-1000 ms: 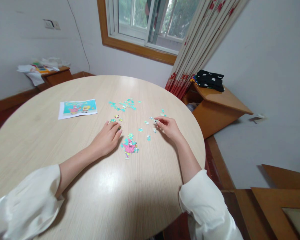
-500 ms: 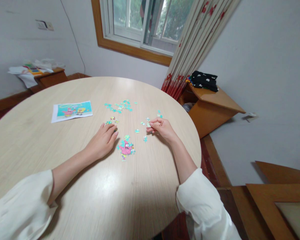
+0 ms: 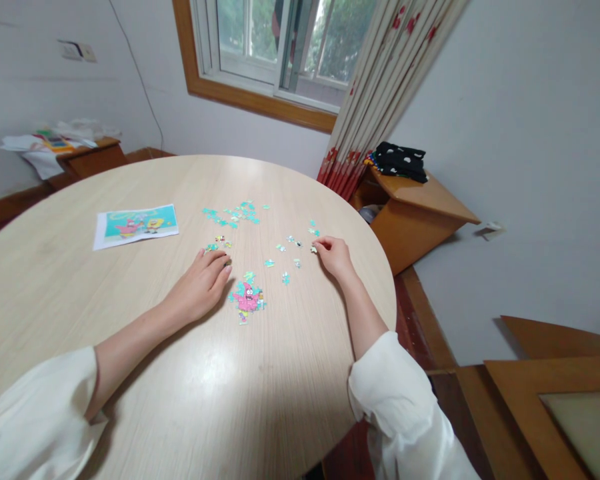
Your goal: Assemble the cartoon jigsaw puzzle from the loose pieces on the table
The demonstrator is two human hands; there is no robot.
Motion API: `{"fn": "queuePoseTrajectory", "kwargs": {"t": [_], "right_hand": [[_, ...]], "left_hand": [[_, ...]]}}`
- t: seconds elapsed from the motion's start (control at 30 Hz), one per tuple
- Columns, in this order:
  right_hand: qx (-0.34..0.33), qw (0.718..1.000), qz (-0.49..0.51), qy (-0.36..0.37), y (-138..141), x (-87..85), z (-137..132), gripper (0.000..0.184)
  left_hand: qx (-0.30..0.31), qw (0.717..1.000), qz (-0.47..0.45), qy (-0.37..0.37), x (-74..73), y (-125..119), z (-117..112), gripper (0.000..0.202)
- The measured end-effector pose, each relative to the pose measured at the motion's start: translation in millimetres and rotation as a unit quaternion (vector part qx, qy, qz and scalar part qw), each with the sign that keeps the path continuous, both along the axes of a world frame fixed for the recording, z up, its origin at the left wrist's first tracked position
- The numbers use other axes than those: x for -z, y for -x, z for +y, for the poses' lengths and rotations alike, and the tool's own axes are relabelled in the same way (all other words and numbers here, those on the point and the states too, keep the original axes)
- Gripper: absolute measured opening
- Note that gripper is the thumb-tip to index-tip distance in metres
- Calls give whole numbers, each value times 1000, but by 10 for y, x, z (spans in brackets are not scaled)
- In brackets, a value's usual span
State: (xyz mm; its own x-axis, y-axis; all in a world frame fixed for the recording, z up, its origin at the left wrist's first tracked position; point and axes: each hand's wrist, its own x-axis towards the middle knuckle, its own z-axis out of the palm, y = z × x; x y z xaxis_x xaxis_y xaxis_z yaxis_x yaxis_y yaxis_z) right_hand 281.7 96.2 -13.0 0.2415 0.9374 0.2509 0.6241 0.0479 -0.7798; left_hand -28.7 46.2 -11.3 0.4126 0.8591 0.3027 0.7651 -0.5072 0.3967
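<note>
My left hand (image 3: 200, 283) rests low on the table, its thumb and index fingertip closed around a small dark puzzle piece (image 3: 227, 263) that is mostly hidden. Just beyond those fingers lie a few yellow and teal puzzle pieces (image 3: 220, 239). To the right, my right hand (image 3: 336, 257) pinches a small pale puzzle piece (image 3: 314, 249) close to the tabletop. Several loose puzzle pieces (image 3: 297, 263) are scattered left of it. Between the hands and nearer me is a joined section of puzzle (image 3: 247, 299) with a pink starfish figure.
A printed picture sheet (image 3: 140, 225) of the cartoon scene lies at the left of the round table (image 3: 180, 400). Farther back is a spread of teal puzzle pieces (image 3: 235, 213). A wooden cabinet (image 3: 420, 207) with a black cloth (image 3: 401, 161) stands past the right edge.
My right hand has moved right, away from the loose pieces, uncovering some of them. The left hand stays in about the same place. The view has shifted slightly.
</note>
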Motion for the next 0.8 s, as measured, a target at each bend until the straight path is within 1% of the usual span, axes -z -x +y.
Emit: {"fn": "queuePoseTrajectory", "kwargs": {"t": [0.13, 0.47, 0.67, 0.8], "right_hand": [[-14, 999, -42, 2, 15, 26, -15, 14], [4, 999, -48, 9, 11, 26, -4, 13], [-5, 999, -47, 9, 19, 32, -16, 13], [-2, 999, -52, 9, 42, 2, -31, 15]], "left_hand": [[12, 1000, 4, -12, -6, 0, 7, 48], [14, 1000, 15, -10, -13, -10, 3, 44], [16, 1000, 14, -14, -1, -1, 8, 45], [15, 1000, 13, -16, 2, 2, 8, 43]]}}
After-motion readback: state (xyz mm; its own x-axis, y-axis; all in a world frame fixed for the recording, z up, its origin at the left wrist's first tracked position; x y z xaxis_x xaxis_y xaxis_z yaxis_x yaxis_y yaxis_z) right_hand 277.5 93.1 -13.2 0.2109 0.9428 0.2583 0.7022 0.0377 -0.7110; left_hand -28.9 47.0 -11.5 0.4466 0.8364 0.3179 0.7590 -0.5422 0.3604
